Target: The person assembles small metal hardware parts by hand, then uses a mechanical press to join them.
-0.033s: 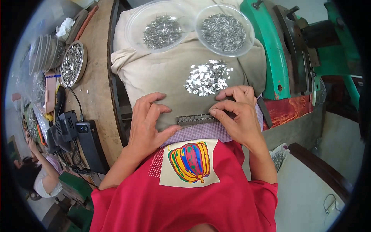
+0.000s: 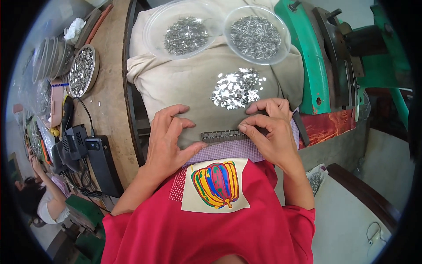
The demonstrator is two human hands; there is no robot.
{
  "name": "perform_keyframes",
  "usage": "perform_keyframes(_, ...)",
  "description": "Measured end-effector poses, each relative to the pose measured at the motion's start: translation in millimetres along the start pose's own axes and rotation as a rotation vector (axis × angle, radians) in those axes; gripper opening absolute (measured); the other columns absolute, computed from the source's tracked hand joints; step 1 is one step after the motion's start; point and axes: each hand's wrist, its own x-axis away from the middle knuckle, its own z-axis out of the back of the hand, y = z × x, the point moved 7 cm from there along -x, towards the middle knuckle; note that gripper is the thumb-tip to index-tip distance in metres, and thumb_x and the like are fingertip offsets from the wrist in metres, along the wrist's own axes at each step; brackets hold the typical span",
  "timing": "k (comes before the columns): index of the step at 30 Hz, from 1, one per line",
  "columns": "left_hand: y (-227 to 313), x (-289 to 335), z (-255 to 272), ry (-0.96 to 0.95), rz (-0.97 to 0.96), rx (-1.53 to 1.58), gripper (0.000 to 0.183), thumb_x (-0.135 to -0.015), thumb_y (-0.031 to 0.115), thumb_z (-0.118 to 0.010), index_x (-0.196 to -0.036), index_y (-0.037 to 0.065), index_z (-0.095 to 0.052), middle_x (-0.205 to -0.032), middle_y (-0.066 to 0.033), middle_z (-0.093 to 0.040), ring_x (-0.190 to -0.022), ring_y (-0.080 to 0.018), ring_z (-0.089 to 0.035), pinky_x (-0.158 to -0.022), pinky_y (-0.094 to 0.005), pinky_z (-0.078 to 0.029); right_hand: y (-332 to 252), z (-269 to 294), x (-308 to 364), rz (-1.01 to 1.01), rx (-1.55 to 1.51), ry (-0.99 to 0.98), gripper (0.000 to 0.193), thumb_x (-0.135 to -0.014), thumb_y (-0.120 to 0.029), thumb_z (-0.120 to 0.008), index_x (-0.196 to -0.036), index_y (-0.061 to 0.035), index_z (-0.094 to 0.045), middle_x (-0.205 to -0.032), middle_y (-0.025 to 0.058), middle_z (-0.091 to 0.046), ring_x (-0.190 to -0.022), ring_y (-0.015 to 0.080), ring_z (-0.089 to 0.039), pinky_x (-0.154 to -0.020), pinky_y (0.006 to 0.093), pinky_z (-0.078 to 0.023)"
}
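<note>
While the left hand (image 2: 165, 138) curves loosely with nothing in its grasp, thumb tip by one end of the dark toothed bar (image 2: 224, 135), the right hand (image 2: 276, 134) pinches thumb and forefinger close at the other end; what they grip, I can't tell. Beyond that pinch lie silver discs (image 2: 237, 90) on grey cloth (image 2: 193, 88).

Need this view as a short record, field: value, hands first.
Left hand: open, thumb near dark toothed strip, contact unclear
Right hand: thumb and fingertips at strip's right end
Pile: flat shiny metal pieces, beyond strip
Left tub: clear, holding metal pieces
Right tub: clear, holding slender metal pieces
</note>
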Motion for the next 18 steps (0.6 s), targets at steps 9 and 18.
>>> perform_keyframes(9,-0.6,-2.4,1.5,0.021,-0.017,0.014,0.047,-0.066,0.017,-0.087,-0.101,0.004,-0.059,-0.126,-0.0166,-0.054,-0.113,-0.0358,-0.052,-0.095,-0.0443,-0.043,-2.4,-2.0,1.0,-0.029,0.063,-0.027,0.012,-0.075,-0.018,-0.081,-0.083,-0.0102,-0.078,-0.105,0.0009,-0.063,-0.11,0.0271,-0.047,-0.091,0.0411,-0.034)
perform_keyframes(18,-2.3,-1.4,1.5,0.02,-0.012,0.013,0.045,-0.067,0.017,-0.085,-0.101,0.005,-0.058,-0.126,-0.0156,-0.053,-0.113,-0.0363,-0.052,-0.094,-0.0445,-0.044,-5.0,-1.6,1.5,-0.034,0.123,-0.041,0.013,-0.073,-0.017,-0.083,-0.085,-0.0112,-0.079,-0.105,0.0016,-0.063,-0.11,0.027,-0.045,-0.092,0.0415,-0.035)
